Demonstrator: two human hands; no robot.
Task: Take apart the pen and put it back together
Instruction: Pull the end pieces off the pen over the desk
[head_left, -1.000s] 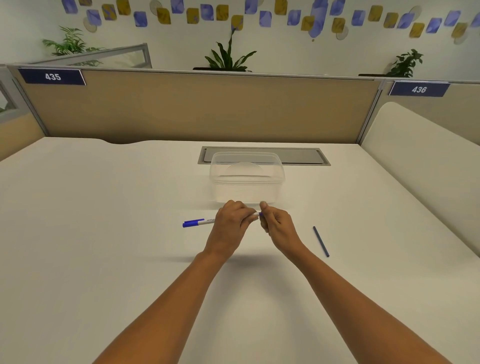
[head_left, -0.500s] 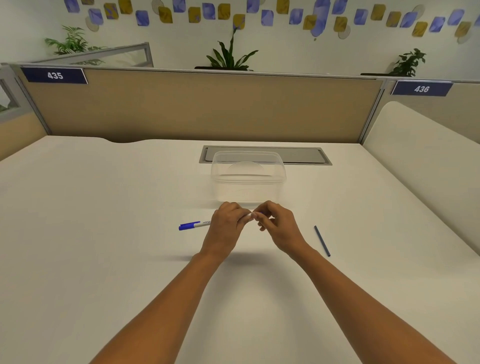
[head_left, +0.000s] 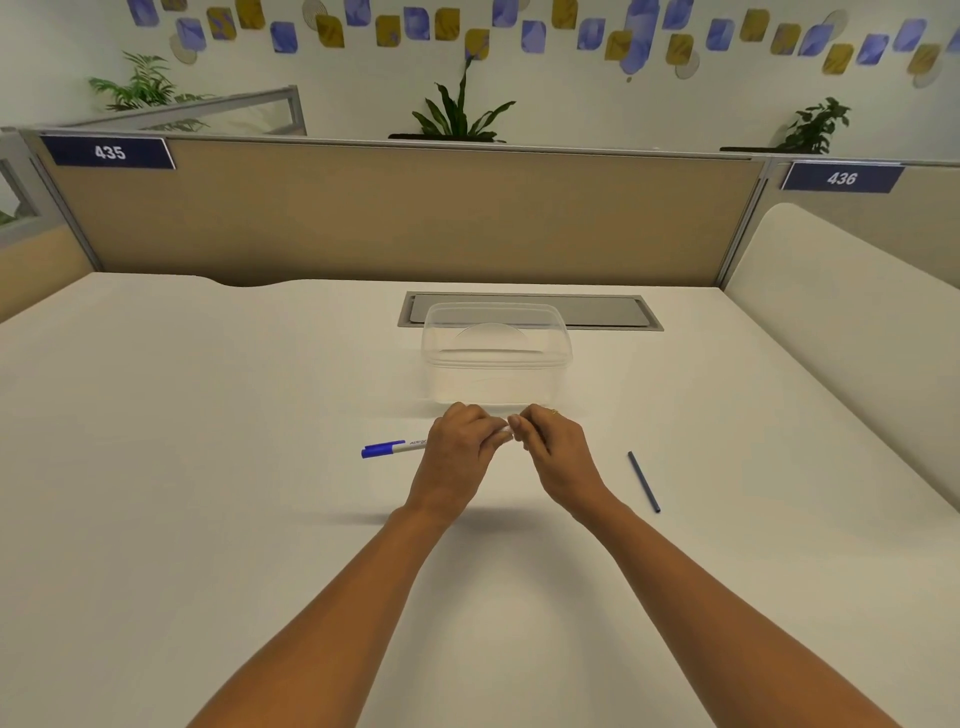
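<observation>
A white pen (head_left: 397, 447) with a blue cap sticks out to the left of my left hand (head_left: 460, 454), which is closed around its barrel above the table. My right hand (head_left: 553, 452) meets the left at the pen's right end, fingers pinched together there. What those fingertips hold is hidden. A thin dark blue refill (head_left: 643, 481) lies loose on the table, to the right of my right hand and apart from it.
A clear plastic box (head_left: 496, 358) stands just beyond my hands. Behind it a grey cable hatch (head_left: 613, 312) is set into the white desk (head_left: 208, 467). A tan partition (head_left: 395, 213) closes the far edge. A second desk adjoins on the right.
My right hand has closed in on the left, and the blue tip seen between them earlier is now covered. The pen's capped end has shifted slightly left.
</observation>
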